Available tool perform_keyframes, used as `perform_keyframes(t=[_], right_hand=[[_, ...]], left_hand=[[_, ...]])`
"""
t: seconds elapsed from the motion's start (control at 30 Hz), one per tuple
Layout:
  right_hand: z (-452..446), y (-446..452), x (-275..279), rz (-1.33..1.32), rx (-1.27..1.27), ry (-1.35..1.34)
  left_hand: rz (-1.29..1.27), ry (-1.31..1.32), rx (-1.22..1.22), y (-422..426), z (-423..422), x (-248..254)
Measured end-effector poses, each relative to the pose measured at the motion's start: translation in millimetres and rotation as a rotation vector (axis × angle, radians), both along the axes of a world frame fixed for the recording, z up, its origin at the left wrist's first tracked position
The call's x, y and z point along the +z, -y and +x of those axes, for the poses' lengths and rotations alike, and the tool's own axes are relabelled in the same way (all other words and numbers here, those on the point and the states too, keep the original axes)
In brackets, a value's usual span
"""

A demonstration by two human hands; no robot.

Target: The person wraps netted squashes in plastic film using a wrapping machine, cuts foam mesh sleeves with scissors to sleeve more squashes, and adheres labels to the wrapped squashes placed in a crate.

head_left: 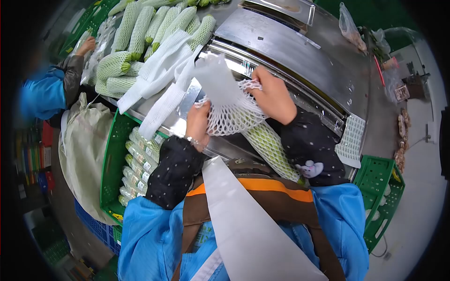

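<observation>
Between my two hands a white foam net sleeve (pixel 234 114) is stretched wide. My left hand (pixel 198 122) pinches its left edge, and my right hand (pixel 274 96) grips its upper right edge. Just below the sleeve, a green vegetable in a foam net (pixel 269 147) lies slanting down to the right, near my right forearm; its upper end is hidden by the stretched sleeve. Flat unused foam sleeves (pixel 161 105) lie to the left of my hands. Beyond them, several netted green vegetables (pixel 161 28) are piled.
A green crate (pixel 108 173) with wrapped vegetables stands at the left, beside a pale sack (pixel 84 154). A co-worker's arm (pixel 70 75) reaches in at upper left. A metal machine (pixel 276 42) lies ahead. Another green crate (pixel 398 187) is at right.
</observation>
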State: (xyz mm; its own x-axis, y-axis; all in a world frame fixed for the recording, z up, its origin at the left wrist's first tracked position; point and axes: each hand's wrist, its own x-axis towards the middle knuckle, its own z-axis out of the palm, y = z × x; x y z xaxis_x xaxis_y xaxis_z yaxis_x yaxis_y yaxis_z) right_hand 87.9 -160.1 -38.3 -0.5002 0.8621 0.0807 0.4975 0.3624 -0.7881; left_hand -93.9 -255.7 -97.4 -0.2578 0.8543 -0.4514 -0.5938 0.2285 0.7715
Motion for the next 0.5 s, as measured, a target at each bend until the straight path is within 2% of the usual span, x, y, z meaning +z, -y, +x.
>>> perform_keyframes(t=[0.03, 0.07, 0.17, 0.2, 0.23, 0.27, 0.3, 0.33, 0.37, 0.4, 0.43, 0.47, 0.5], right_hand=[[-3, -2, -8, 0.192, -0.018, 0.109], [-6, 0, -7, 0.075, -0.013, 0.146], [2, -4, -45, 0.012, 0.076, 0.147], [7, -4, -46, -0.118, 0.117, 0.194], [11, 3, -44, -0.321, 0.03, 0.148], [16, 7, -47, -0.373, -0.006, 0.098], [22, 11, -52, -0.426, -0.042, 0.045], [28, 18, -54, -0.631, -0.092, -0.259], [33, 21, -52, -0.717, -0.133, -0.434], [38, 24, -47, -0.807, -0.177, -0.61], [42, 30, -39, -0.895, -0.225, -0.79], [36, 39, -12, -0.81, -0.279, -0.933], [47, 36, -13, -0.739, -0.225, -0.79]], left_hand=[[-0.055, -0.031, -0.016, -4, 4, -4], [-0.109, -0.061, -0.031, -6, 8, -8], [-0.272, -0.017, -0.134, -4, 16, -17], [-0.262, 0.025, -0.131, 2, 26, -23], [-0.252, 0.071, -0.125, 9, 36, -32], [-0.223, 0.117, -0.123, 15, 41, -36], [-0.203, 0.27, -0.113, 20, 48, -33], [-0.183, 0.421, -0.106, 23, 54, -27], [-0.167, 0.572, -0.097, 24, 60, -19], [-0.161, 0.585, -0.085, 23, 66, 2], [-0.131, 0.442, -0.123, 24, 66, 16], [-0.096, 0.298, -0.164, 22, 67, 28], [-0.06, 0.154, -0.208, 19, 67, 37]])
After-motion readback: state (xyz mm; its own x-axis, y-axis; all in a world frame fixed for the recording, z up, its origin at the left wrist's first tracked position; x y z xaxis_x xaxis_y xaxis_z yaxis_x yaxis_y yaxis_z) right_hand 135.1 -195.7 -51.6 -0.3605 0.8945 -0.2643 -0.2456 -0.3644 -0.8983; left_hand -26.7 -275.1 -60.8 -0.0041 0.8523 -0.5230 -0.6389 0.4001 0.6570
